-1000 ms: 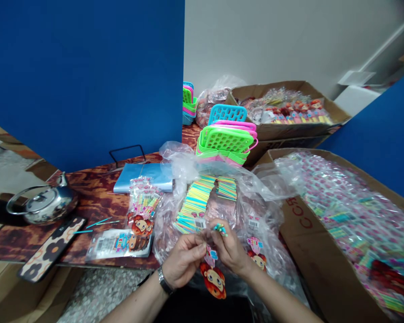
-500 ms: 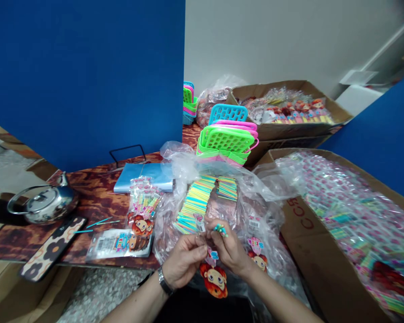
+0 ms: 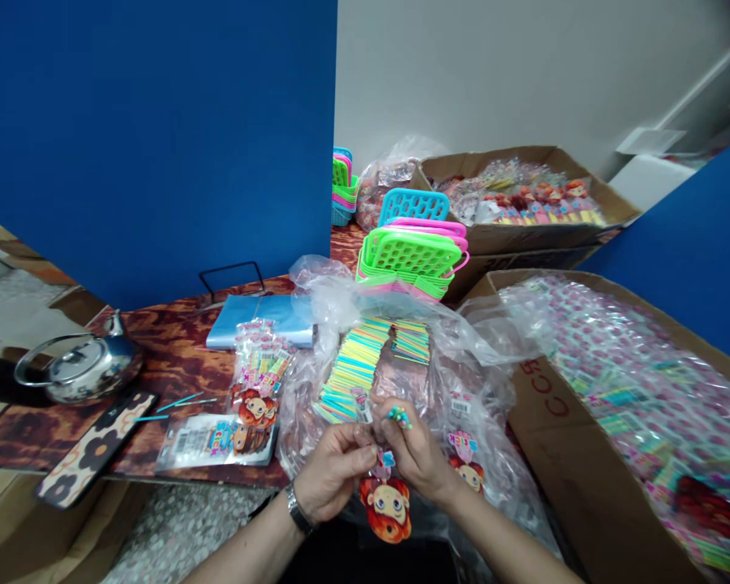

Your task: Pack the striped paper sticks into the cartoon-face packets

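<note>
My left hand (image 3: pixel 332 470) and my right hand (image 3: pixel 417 454) meet low in the middle, both pinched on the top of a small clear packet (image 3: pixel 384 496) printed with a red-haired cartoon face. The packet hangs below my fingers. A bunch of thin coloured sticks (image 3: pixel 397 416) pokes up from my right fist. Just beyond my hands lies an open clear plastic bag (image 3: pixel 438 365) holding rows of coloured sticks (image 3: pixel 353 369).
Filled packets (image 3: pixel 256 381) lie left on the brown table (image 3: pixel 176 341), beside loose sticks (image 3: pixel 179 403), a kettle (image 3: pixel 79 365) and a patterned flat case (image 3: pixel 94 446). Stacked plastic baskets (image 3: pixel 410 255) stand behind the bag. Cardboard boxes (image 3: pixel 541 389) full of packets sit right and at the back.
The packet's barcoded top flap has come up a little between my fingers. Both hands stay in the same place.
</note>
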Motion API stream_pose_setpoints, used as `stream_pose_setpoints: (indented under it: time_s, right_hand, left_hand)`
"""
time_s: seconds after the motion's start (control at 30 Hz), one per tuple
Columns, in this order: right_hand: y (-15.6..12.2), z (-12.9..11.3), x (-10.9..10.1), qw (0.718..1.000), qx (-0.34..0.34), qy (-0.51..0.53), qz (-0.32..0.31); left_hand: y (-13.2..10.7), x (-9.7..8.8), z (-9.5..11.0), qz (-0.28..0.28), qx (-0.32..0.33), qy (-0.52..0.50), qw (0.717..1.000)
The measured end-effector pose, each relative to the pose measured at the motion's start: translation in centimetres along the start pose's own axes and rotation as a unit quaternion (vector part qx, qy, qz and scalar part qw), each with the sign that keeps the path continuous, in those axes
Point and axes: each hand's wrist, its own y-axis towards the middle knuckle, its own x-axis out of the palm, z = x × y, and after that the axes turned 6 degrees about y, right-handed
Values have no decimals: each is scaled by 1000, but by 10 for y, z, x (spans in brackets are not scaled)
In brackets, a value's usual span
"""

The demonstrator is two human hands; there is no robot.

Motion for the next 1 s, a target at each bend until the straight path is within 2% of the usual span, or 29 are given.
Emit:
stream_pose_setpoints:
  time_s: [0.1, 0.17, 0.2, 0.27, 0.37, 0.5, 0.67, 0.87, 1.0]
  right_hand:
    - [14, 5, -17, 999, 25, -41, -5]
    - [32, 16, -39, 990, 66, -126, 2]
    - [43, 25, -52, 976, 98, -192, 9]
    - [62, 44, -77, 916, 176, -359, -32]
    - [83, 73, -101, 876, 220, -425, -59]
    - [93, 97, -101, 842, 245, -467, -112]
    - [102, 110, -95, 814, 253, -500, -153]
    - [109, 113, -100, 804, 260, -509, -164]
    - [109, 111, -103, 815, 254, -494, -165]
  left_hand:
    - [1, -2, 2, 29, 9, 35, 999]
    - [1, -5, 3, 52, 10, 58, 997]
    - [0, -6, 3, 62, 10, 66, 996]
    - [-1, -9, 2, 71, 10, 75, 995]
    - [-2, -11, 1, 69, 7, 78, 994]
    - [-3, -10, 2, 72, 7, 94, 993]
    - [-2, -10, 4, 74, 5, 108, 991]
    - [-2, -11, 3, 71, 12, 103, 992]
    - [-2, -11, 2, 69, 9, 90, 994]
